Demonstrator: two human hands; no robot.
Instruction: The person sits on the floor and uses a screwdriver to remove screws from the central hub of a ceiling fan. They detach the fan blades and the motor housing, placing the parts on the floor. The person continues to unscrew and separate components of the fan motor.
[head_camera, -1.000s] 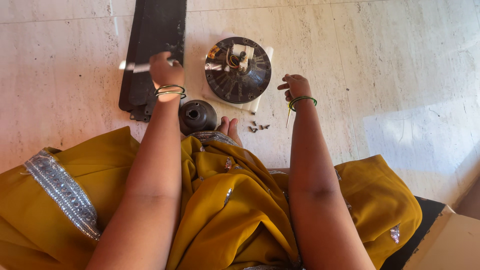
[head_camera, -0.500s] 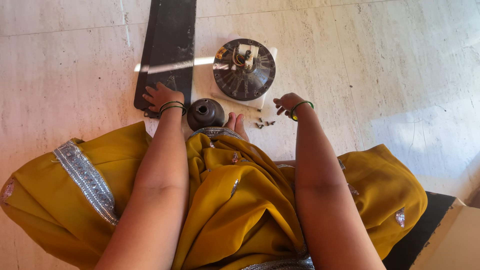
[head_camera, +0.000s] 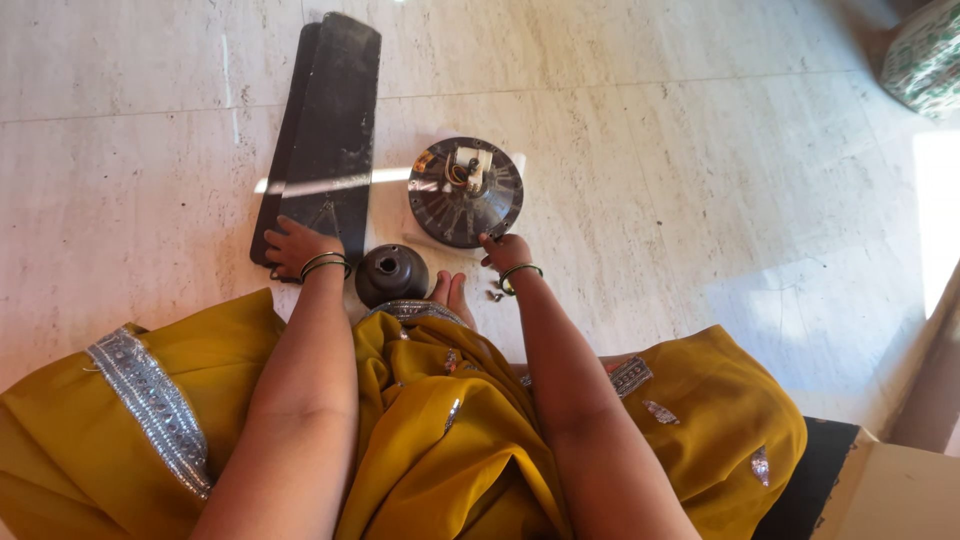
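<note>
Floor: pale veined marble floor, sunlit at right, with a person in a mustard-yellow sari seated on it among the parts of a dismantled ceiling fan.
Left hand: the left hand lies flat, fingers spread, on the near end of the stacked dark fan blades, pressing rather than gripping.
Right hand: the right hand touches the near rim of the round fan motor housing; fingers look curled at the edge, but whether they pinch anything cannot be told.
Motor: it sits on a white pad just beside the blades, wiring and a white terminal block facing up.
Canopy cup: a dark bell-shaped canopy cup stands between the two wrists, close to the toes.
Screws: a few loose screws lie under the right wrist.
Risk, screws: a sweep of the wrist or the sari hem could likely scatter them across the smooth marble.
Risk, motor: tugging the rim may slide it off its pad and scratch the floor, or strain the exposed wires.
Risk, blades: uneven pressure could shift the stack.
</note>
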